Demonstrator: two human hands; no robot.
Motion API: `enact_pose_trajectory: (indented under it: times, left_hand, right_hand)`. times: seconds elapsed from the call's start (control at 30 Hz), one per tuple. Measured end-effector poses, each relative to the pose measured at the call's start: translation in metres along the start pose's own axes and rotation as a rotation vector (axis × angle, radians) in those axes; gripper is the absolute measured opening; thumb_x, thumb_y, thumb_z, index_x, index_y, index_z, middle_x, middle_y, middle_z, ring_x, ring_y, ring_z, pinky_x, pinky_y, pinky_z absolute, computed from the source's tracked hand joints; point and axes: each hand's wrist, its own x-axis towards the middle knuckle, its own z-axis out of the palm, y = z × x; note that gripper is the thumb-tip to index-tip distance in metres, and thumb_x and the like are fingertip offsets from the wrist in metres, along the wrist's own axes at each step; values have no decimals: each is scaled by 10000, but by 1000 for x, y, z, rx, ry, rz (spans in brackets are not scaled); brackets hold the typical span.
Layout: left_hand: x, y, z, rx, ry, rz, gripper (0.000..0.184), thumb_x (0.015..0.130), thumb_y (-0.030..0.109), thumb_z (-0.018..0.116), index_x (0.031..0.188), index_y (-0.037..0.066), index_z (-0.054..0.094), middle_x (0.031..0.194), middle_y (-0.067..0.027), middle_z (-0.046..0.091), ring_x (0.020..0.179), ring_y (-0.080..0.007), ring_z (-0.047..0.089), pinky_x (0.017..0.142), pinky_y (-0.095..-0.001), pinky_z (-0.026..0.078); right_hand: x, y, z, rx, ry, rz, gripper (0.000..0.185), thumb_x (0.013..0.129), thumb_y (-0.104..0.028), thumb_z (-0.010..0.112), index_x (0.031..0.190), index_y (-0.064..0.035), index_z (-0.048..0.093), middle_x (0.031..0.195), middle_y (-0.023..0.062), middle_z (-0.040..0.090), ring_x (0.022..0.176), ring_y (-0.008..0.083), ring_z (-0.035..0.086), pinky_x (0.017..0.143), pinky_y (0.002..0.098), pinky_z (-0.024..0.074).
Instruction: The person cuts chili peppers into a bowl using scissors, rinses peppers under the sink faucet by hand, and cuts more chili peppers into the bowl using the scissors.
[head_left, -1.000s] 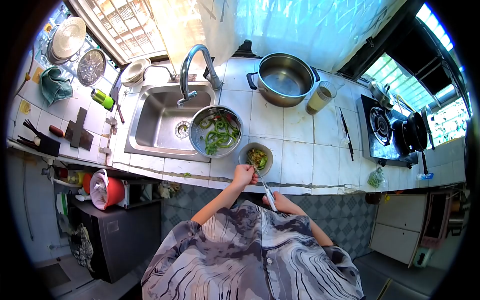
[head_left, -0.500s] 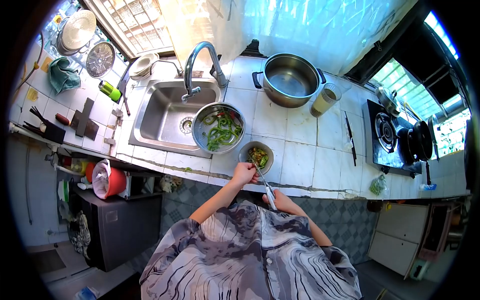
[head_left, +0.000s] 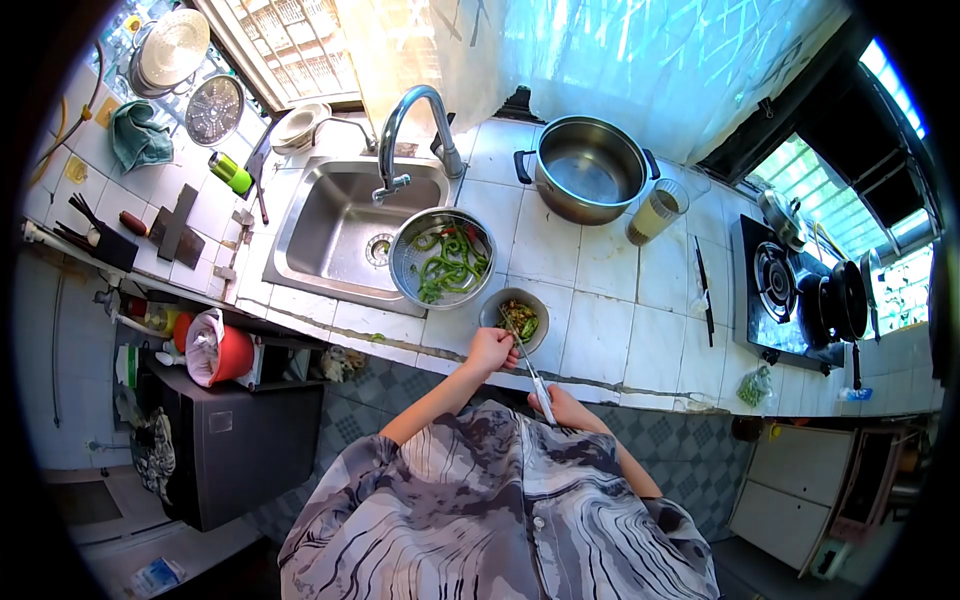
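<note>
My right hand (head_left: 566,406) is closed around the light handle of a pair of scissors (head_left: 537,378), whose thin blades point up over a small bowl (head_left: 545,318). Chopped green and reddish-brown pieces (head_left: 519,316) lie inside that bowl. At its near rim is my left hand (head_left: 492,350), fingers pinched together close to the blades. What they pinch is too small to make out. Just beyond, a metal strainer basin (head_left: 402,279) with long green peppers (head_left: 452,264) and a little red rests on the sink's right edge.
The sink (head_left: 320,225) with its curved faucet (head_left: 385,130) lies left of the bowl. A large two-handled pot (head_left: 592,170) and a glass of cloudy liquid (head_left: 657,212) stand behind. A gas stove (head_left: 775,285) is at right, near a black stick-like utensil (head_left: 704,290). The counter edge runs before me.
The view has shifted slightly, so the counter items sit a little further right. Both hands keep nearly the same place at the bowl, the scissors still in the right one.
</note>
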Motion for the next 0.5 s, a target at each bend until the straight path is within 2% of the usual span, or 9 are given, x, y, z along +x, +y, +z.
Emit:
enact_pose_trajectory:
  times: [0.17, 0.27, 0.33, 0.47, 0.5]
  left_hand:
    - [-1, 0, -1, 68, -73, 6, 161, 836, 20, 405, 864, -17, 559, 676, -99, 570, 508, -163, 570, 450, -264, 499]
    - [0, -3, -3, 53, -82, -22, 180, 821, -12, 394, 891, -20, 559, 679, -97, 564, 522, -162, 573, 462, -262, 503]
    - [-1, -3, -4, -2, -73, -38, 185, 822, -13, 395, 907, -22, 560, 684, -102, 572, 528, -164, 577, 468, -262, 504]
    - [-3, 2, -1, 31, -36, -25, 182, 823, -13, 401, 913, -28, 558, 697, -112, 583, 538, -168, 584, 469, -263, 505]
    - [-1, -2, -1, 42, -49, -4, 177, 825, -7, 406, 914, -32, 557, 702, -115, 587, 543, -169, 586, 471, -262, 506]
  right_hand:
    - [4, 6, -2, 11, -31, 52, 491, 770, -438, 567, 855, 46, 551, 742, 158, 591, 690, 201, 549, 630, 330, 426]
    - [5, 15, -1, 72, -96, 110, 407, 793, -365, 570, 792, 42, 547, 684, 111, 576, 648, 163, 517, 620, 310, 425]
    - [1, 12, 0, -32, -35, 45, 399, 796, -356, 567, 802, 42, 544, 674, 124, 572, 643, 176, 522, 613, 316, 429]
    - [0, 9, 3, -50, 40, -25, 393, 798, -350, 565, 802, 42, 541, 644, 124, 565, 625, 180, 520, 596, 324, 430]
    - [1, 9, 4, -31, 42, -15, 450, 782, -401, 565, 798, 48, 548, 665, 136, 574, 646, 191, 534, 608, 328, 426]
